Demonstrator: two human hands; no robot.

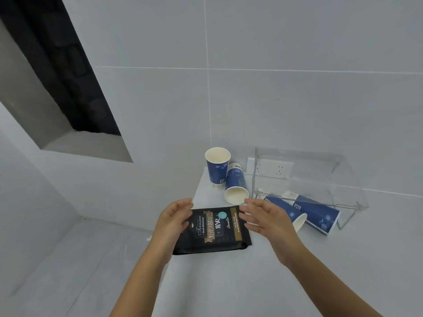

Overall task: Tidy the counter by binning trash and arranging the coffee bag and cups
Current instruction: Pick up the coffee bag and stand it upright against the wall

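A black coffee bag [215,229] with gold lettering lies flat on the white counter [229,282]. My left hand [174,219] rests against the bag's left edge with fingers apart. My right hand [263,219] hovers at its right edge, fingers spread, holding nothing. One blue paper cup [217,167] stands upright at the back by the wall. A second blue cup [235,184] lies tipped beside it, mouth toward me. Two more blue cups [317,213] lie on their sides at the mouth of the clear box, one partly hidden behind my right hand.
A clear plastic box [306,179] lies on its side at the back right, in front of a wall socket [272,168]. The counter's left edge drops to a grey floor [68,259]. A dark wall recess [68,88] is at the upper left.
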